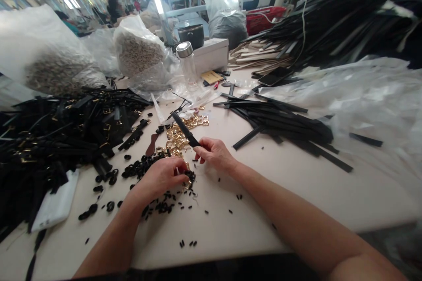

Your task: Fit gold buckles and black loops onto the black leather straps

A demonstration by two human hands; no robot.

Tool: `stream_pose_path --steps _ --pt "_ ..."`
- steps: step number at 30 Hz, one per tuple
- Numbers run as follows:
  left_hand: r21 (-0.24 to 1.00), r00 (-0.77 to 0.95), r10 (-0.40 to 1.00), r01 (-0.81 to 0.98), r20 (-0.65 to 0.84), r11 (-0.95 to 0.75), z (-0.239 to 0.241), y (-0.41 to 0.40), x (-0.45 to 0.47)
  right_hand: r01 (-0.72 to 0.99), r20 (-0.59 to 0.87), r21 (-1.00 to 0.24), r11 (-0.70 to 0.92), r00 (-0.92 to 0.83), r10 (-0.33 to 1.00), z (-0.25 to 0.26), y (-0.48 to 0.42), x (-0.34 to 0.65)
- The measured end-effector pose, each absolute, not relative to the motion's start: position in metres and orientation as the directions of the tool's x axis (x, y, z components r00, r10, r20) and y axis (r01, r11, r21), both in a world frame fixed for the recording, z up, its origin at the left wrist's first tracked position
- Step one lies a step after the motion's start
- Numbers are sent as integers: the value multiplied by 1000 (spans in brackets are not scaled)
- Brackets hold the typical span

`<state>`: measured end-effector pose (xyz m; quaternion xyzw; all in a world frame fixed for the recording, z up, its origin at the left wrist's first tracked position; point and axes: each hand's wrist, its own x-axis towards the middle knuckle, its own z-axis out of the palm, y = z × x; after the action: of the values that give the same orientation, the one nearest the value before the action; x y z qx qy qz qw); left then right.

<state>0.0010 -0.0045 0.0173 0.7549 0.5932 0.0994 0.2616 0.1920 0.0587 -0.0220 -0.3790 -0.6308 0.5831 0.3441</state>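
Note:
My right hand (214,153) pinches the near end of a black strap (185,129), which slants up and away to the left over a heap of gold buckles (180,136). My left hand (163,175) rests on the table with its fingers curled down into small black loops (145,164) and gold buckles; what it grips is hidden. Tiny black pieces (187,243) are scattered on the beige table (231,224) around both hands.
A big heap of finished black straps with buckles (59,136) lies left, loose black straps (280,120) right. A white phone-like slab (54,204) sits near left. Bags of parts (141,52), a clear bottle (188,66), a white box (211,52) and clear plastic sheeting (362,105) stand behind.

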Motion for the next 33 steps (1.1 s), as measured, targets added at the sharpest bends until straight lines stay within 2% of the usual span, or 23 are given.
stream_pose_path --steps 4,7,10,12,16,19,24,33 --pt "518 291 950 834 -115 -193 14 -5 10 77 -28 -997 11 -488 872 -19 58 192" --pt "648 209 976 752 -57 -123 12 -4 11 79 -19 -997 22 -480 877 -18 57 192" --pt "903 78 994 428 -81 40 9 -2 9 84 -15 -996 30 -487 873 -21 57 191" --pt "975 10 991 181 -137 133 8 0 6 84 -18 -996 27 -499 866 -24 56 191" --pt "960 -63 962 -110 -265 257 5 3 3 106 15 -991 82 -520 854 -30 55 189" --pt "930 -56 952 -238 -302 281 3 4 3 115 50 -985 129 -526 849 -32 54 189" --pt "909 -59 943 -290 -328 298 3 6 6 109 50 -985 132 -555 830 -30 54 189" --pt "894 -97 934 -340 -344 293 4 7 4 250 85 -931 264 -557 826 -28 53 190"
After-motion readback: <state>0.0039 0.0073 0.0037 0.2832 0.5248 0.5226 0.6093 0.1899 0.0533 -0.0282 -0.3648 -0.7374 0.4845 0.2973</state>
